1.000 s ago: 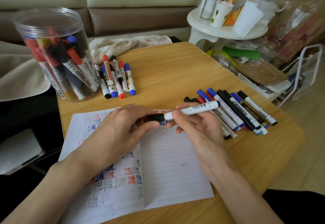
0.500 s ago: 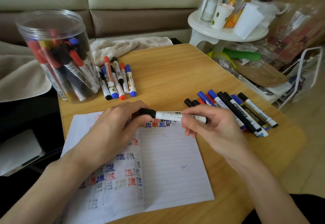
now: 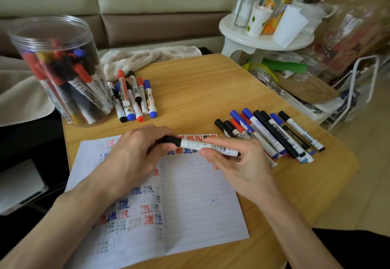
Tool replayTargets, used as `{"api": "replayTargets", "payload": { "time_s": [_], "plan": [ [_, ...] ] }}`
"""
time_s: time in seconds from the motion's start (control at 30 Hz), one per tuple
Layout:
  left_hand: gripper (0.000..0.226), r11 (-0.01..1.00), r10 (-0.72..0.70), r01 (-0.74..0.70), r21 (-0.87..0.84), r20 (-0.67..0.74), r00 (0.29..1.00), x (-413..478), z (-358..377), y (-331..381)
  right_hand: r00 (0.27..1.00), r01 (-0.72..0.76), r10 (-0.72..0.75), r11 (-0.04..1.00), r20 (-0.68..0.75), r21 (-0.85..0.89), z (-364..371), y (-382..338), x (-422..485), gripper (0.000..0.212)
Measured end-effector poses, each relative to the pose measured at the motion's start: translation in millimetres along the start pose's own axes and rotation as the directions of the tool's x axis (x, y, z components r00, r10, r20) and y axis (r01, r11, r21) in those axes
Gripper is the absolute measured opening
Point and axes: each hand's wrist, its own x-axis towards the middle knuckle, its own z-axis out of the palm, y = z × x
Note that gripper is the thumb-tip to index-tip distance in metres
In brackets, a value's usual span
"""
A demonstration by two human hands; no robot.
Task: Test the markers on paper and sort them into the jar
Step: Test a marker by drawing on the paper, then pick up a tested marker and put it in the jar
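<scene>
Black-capped marker (image 3: pixel 209 146) held level just above the paper (image 3: pixel 196 201), near its top edge. Left hand (image 3: pixel 135 159): grip curled round the cap. Right hand (image 3: pixel 236 163): grip pinching the white barrel. Risk: a sharp pull may free the cap suddenly, so the tip streaks fingers or the worktop (image 3: pixel 200 91).

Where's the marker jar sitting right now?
In the head view, the clear jar stands upright at the far left corner of the table, with a short row of loose markers lying just to its right.
</scene>
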Motion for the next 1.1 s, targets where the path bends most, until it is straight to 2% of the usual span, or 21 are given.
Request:
{"api": "replayTargets", "payload": {
  "time_s": [0.13,0.23,0.3,0.43,0.53,0.63,0.73,0.93,1.1],
  "plan": [
    [0.010,1.000,0.023,-0.023,-0.020,0.010,1.000,2.5,-1.8,4.0,0.999,0.025,-0.024,1.000,0.022,-0.019,-6.4,-4.2,-0.4,0.029],
    [0.019,0.999,0.026,-0.026,-0.037,0.013,1.000,5.4,0.5,7.7,0.994,0.107,-0.100,0.980,0.048,-0.167,-14.0,-6.4,-0.9,0.024],
    [0.022,0.998,0.003,-0.003,-0.056,-0.006,1.000,7.8,4.5,11.7,0.990,0.141,-0.141,0.962,0.017,-0.236,-19.2,-6.0,0.0,0.020],
    [0.043,0.994,-0.059,0.054,-0.095,-0.046,0.997,13.8,8.1,19.9,0.954,0.057,-0.148,0.943,-0.260,-0.327,-43.2,3.0,5.9,0.016],
    [0.039,0.995,-0.062,0.058,-0.086,-0.047,0.997,16.2,7.1,24.4,0.884,-0.106,-0.110,0.899,-0.454,-0.425,-66.1,16.1,10.1,0.016],
    [0.035,0.997,-0.053,0.051,-0.065,-0.036,0.998,17.2,8.0,28.4,0.842,-0.214,-0.102,0.839,-0.530,-0.500,-72.0,24.9,12.9,0.023],
    [0.027,0.998,-0.044,0.042,-0.040,-0.042,0.998,18.4,10.2,28.7,0.817,-0.227,-0.151,0.803,-0.556,-0.551,-69.0,27.5,15.6,0.026],
    [0.017,1.000,-0.008,0.007,-0.010,-0.067,0.998,19.5,12.6,26.2,0.825,-0.283,-0.122,0.755,-0.551,-0.591,-63.1,27.5,21.0,0.024],
    [0.016,1.000,0.008,-0.009,-0.011,-0.089,0.996,16.8,9.9,19.9,0.837,-0.235,-0.119,0.803,-0.533,-0.548,-60.0,26.7,23.2,0.018]
  ]
}}
